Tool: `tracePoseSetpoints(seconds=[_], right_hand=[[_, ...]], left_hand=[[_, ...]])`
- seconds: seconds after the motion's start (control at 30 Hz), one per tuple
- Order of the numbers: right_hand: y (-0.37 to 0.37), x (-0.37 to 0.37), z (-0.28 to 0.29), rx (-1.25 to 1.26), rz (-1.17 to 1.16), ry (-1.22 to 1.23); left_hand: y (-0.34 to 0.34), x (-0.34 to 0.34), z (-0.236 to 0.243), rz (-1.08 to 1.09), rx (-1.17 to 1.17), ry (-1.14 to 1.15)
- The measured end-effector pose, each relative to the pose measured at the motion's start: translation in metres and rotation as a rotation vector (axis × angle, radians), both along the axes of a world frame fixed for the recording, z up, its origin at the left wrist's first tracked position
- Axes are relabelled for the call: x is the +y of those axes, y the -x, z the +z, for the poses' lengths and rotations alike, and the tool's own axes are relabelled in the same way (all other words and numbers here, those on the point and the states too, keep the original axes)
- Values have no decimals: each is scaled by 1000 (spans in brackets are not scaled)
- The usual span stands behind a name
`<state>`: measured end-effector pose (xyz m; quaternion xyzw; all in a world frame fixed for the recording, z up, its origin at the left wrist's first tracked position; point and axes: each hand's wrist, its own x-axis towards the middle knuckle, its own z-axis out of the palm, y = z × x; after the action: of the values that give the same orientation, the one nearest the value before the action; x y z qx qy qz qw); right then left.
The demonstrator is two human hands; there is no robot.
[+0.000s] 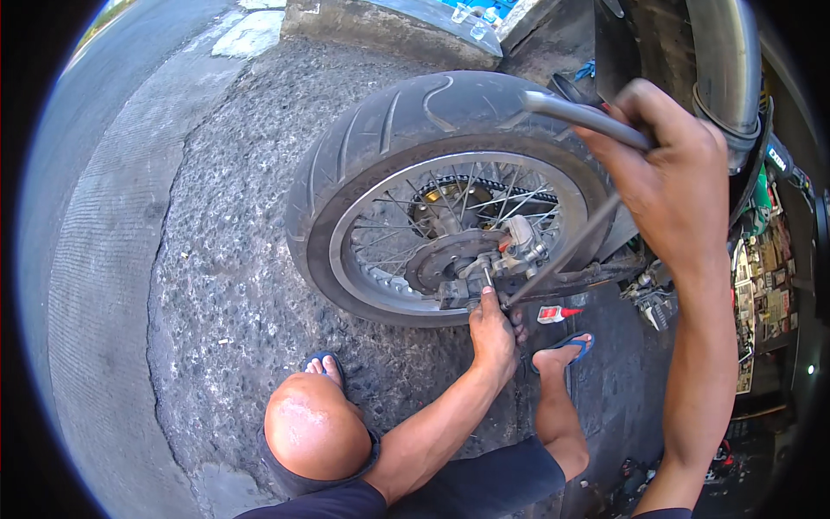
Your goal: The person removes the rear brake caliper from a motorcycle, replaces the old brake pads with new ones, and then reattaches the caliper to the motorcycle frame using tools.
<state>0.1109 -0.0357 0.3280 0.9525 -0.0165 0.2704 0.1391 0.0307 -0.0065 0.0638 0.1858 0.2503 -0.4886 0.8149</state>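
Note:
In my raised right hand (674, 169) is the crossbar of a T-handle wrench (566, 255), the fingers wrapped round it. The long shaft slants down and left to the axle end of a motorcycle rear wheel (316, 229). There my left hand (494, 337) is closed, thumb and fingers on either side of the shaft's lower end; the socket tip is hidden. Just above the thumb are the axle end of the swingarm (458, 294), the brake disc (424, 264) and the brake caliper (523, 242). Behind the spokes show a gold sprocket (432, 208) and the chain.
A small white bottle with a red cap (553, 314) lies on the ground right of my left hand. The exhaust pipe (733, 65) rises beside my right hand. A concrete ledge (389, 35) with plastic cups stands beyond the tyre. Tools and parts crowd the right side.

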Motion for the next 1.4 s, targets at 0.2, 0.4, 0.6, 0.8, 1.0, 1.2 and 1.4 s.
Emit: tracePoseSetpoints(seconds=[0.2,0.4,0.6,0.8,1.0,1.2,1.4], right_hand=[[-38,24,-10,103,55,202],[-44,0,-14,57,84,244],[66,-73,-13,-258,-367,-225],[195,-141,-96,-640,-608,-477],[268,-167,-235,-958,-763,-740],[251,-112,-389,-1464,-969,-1630],[215,-20,-465,-1528,-1177,-2106]], left_hand=[[-4,2,-3,28,69,109],[-11,5,-3,4,66,110],[-11,6,-5,-89,-163,-109],[-6,1,-12,-32,-291,-233],[-2,1,-20,18,-419,-257],[2,2,-30,49,-564,-251],[-1,15,-39,-50,-766,-317]])
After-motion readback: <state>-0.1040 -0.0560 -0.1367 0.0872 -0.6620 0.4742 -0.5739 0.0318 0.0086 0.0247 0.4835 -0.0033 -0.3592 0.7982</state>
